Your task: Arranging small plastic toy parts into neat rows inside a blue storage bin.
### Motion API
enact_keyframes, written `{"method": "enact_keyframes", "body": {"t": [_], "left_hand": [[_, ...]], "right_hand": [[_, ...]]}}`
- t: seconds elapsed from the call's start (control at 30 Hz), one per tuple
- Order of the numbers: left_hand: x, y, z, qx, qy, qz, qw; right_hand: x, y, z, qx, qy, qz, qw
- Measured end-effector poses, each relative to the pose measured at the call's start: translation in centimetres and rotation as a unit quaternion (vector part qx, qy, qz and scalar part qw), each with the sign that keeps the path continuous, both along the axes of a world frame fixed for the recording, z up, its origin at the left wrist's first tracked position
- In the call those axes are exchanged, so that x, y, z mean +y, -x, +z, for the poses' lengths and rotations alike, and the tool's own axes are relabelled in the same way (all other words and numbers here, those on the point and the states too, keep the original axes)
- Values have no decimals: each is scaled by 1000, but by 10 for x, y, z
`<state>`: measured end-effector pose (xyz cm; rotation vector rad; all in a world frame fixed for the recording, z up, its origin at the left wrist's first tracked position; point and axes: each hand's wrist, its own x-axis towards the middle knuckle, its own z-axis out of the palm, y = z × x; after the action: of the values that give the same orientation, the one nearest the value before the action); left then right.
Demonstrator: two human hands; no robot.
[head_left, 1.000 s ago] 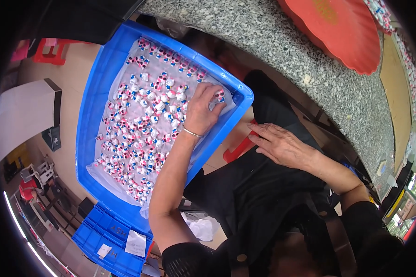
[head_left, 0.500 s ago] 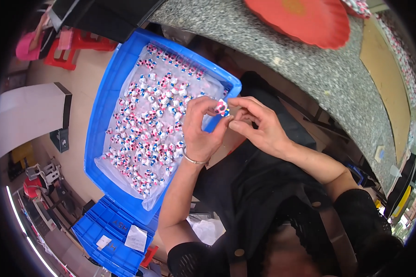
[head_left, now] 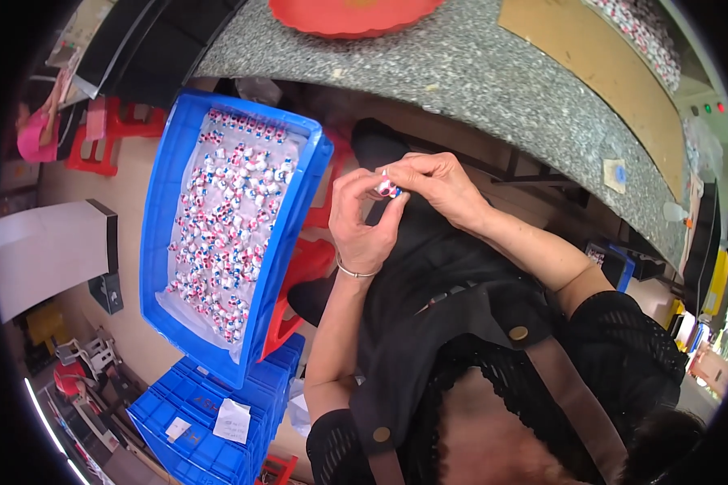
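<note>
Here, the small figurine (head_left: 390,190) sits between the two hands (head_left: 359,228), pinched by fingers of both.

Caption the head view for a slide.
Left grip pinches a figurine, right grip touching it, beside a bin of similar figurines.

Head camera, left one of a side-by-side pair, faced down past the wearer's black apron (head_left: 425,339), which sat very close along the lower edge. Left hand (head_left: 360,226) and right hand (head_left: 441,187) fell near, about mid-view. Blue tub (head_left: 291,218) was seen from above, left of them; stone counter (head_left: 461,73) curved across the top. Floor (head_left: 129,331) lay farther off. Fisheye bent straight edges; corners went black.
</note>
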<state>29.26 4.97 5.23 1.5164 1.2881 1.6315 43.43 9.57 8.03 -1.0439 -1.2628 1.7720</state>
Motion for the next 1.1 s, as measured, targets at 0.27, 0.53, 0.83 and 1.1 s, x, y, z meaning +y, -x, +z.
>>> {"method": "enact_keyframes", "body": {"t": [0.27, 0.53, 0.83, 1.1], "left_hand": [[-7, -37, 0, -229, 47, -124, 964], [0, -60, 14, -175, 30, -143, 974], [15, -95, 71, 45, -64, -228, 971], [35, -70, 59, 30, 13, -164, 986]], "right_hand": [[-10, -38, 7, -6, -24, -28, 999], [-22, -63, 28, -19, -101, -66, 993], [-61, -186, 82, -22, -124, -176, 976], [-74, -387, 109, -32, -96, -471, 876]]}}
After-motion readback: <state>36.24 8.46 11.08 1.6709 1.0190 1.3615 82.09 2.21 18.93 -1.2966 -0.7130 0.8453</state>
